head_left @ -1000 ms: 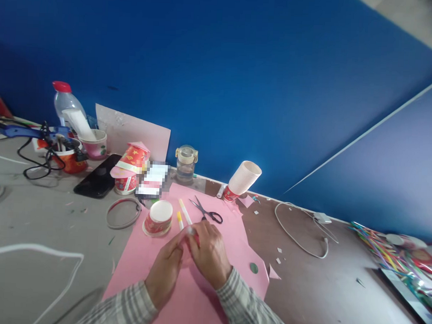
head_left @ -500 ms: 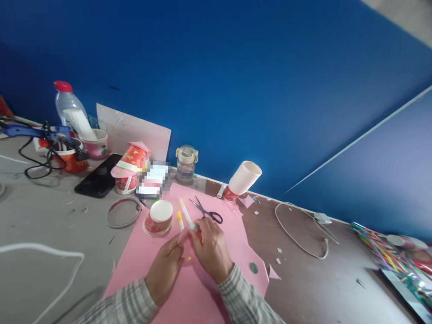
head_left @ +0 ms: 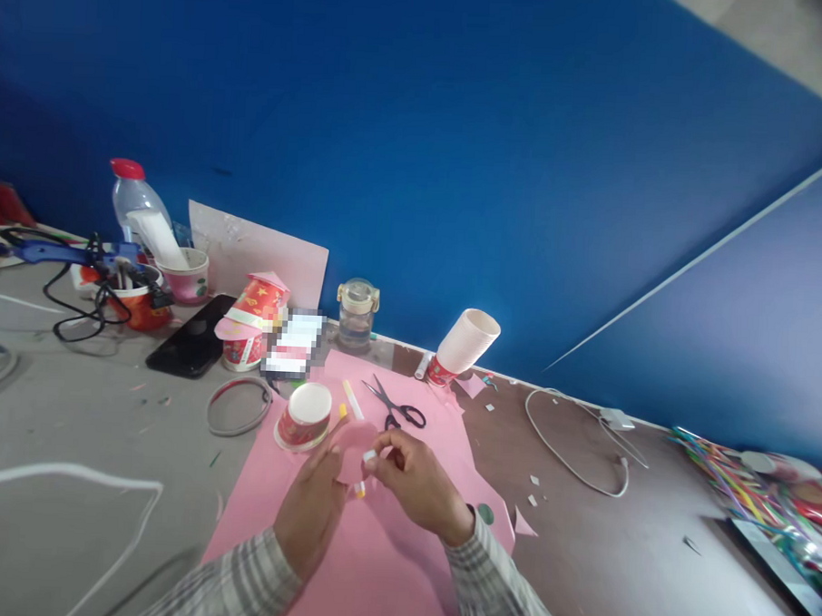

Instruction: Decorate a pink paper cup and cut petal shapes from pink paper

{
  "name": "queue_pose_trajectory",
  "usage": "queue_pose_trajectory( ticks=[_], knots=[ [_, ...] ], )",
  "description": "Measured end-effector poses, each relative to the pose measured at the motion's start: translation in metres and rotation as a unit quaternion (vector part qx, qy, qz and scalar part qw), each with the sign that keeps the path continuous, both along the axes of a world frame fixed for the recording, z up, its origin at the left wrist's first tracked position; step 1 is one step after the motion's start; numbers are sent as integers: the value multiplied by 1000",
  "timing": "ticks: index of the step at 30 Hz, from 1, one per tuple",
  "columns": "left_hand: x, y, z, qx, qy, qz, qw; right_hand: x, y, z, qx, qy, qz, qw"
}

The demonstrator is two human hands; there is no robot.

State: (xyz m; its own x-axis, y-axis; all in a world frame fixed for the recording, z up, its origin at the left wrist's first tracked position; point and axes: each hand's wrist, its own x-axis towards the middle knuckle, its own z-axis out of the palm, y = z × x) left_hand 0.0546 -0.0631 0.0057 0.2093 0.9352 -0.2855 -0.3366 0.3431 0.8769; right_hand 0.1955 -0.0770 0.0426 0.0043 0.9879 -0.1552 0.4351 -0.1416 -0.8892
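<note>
My left hand is closed on the edge of a round pink paper piece. My right hand pinches a small white square between thumb and fingertips, in front of the pink paper. Whether the square touches the paper, I cannot tell. Under both hands lies a large pink sheet. A red patterned paper cup stands upside down left of the hands. Just beyond them are a white strip, a yellow-tipped stick, partly hidden, and black-handled scissors.
A cup figure with a pink brim, a black phone and a lit phone stand or lie at the left. A clear jar and a stack of white cups are by the wall. A white cable lies right.
My right hand has shifted right and turned, so the small white square and more of the pink paper now show. My left hand keeps hold of the paper.
</note>
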Motion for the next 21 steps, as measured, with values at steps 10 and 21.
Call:
queue_pose_trajectory(
  ticks=[10,21],
  knots=[
    [2,-5,8,-130,-143,-89,977,9,-3,15,125,-206,169,956],
    [-1,3,8,-148,-117,-154,970,15,-3,24,176,-267,248,915]
  ],
)
